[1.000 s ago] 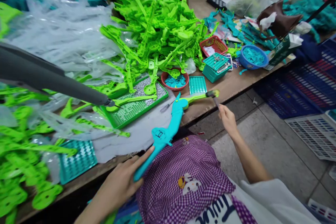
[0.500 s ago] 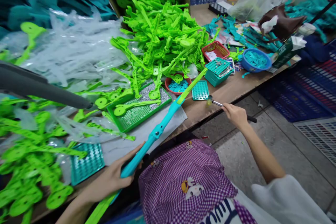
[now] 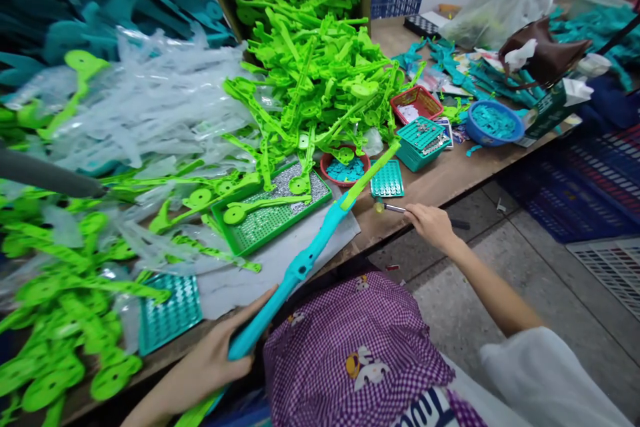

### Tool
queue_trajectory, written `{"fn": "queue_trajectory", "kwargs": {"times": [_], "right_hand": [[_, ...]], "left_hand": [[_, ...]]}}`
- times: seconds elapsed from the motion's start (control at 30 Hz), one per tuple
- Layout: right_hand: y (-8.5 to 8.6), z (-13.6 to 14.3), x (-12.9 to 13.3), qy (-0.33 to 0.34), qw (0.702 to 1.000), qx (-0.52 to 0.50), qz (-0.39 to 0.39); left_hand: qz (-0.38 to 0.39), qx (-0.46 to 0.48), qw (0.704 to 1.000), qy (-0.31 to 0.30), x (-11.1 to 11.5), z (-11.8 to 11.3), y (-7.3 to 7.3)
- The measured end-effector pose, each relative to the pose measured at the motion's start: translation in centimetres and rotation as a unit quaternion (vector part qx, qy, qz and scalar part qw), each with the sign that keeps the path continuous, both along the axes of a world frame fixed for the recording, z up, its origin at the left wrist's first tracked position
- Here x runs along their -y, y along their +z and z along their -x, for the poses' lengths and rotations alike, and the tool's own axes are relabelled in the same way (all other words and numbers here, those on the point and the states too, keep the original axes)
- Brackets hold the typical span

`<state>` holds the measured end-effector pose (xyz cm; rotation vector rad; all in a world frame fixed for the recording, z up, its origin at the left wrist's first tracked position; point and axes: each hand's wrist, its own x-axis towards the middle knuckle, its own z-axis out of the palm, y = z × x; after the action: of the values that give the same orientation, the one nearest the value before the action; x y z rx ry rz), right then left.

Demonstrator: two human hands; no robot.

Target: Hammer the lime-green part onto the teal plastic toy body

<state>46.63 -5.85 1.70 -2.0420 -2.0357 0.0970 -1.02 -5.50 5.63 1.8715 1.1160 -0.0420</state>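
Note:
My left hand [image 3: 220,347] is wrapped around a long plastic part [image 3: 300,263], turquoise along the body with a bright green tip and a green lower end. The part slants up and to the right, past the table's front edge. In my right hand [image 3: 431,225] is a small hammer [image 3: 396,209] with a yellowish head, a metal shaft and a dark handle that sticks out behind the fist. The hammer head is right of the part and apart from it, just below a small turquoise tray [image 3: 387,180].
A green tray [image 3: 260,233] of small metal pieces lies behind the part, with a red bowl [image 3: 345,165] of turquoise pieces beside it. Green plastic parts [image 3: 320,73] are heaped at the back. Rightward stand a turquoise basket [image 3: 424,147] and a blue bowl [image 3: 495,123].
My right hand has moved left with the hammer, bringing its head closer to the long part. My left hand keeps its grip on the part. The view has shifted slightly.

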Motion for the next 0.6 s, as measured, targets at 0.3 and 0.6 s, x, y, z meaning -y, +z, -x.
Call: {"fn": "queue_trajectory", "kwargs": {"times": [0.3,0.6], "right_hand": [[0.1,5.4,4.8,-0.134,0.95,-0.281,-0.015],[-1.5,6.6,5.8,-0.127,0.988,-0.082,0.023]], "left_hand": [[-0.282,-0.214,0.922,-0.156,2.2,-1.2,-2.0],[-0.289,-0.209,0.921,-0.154,4.4,-3.0,-1.9]]}}
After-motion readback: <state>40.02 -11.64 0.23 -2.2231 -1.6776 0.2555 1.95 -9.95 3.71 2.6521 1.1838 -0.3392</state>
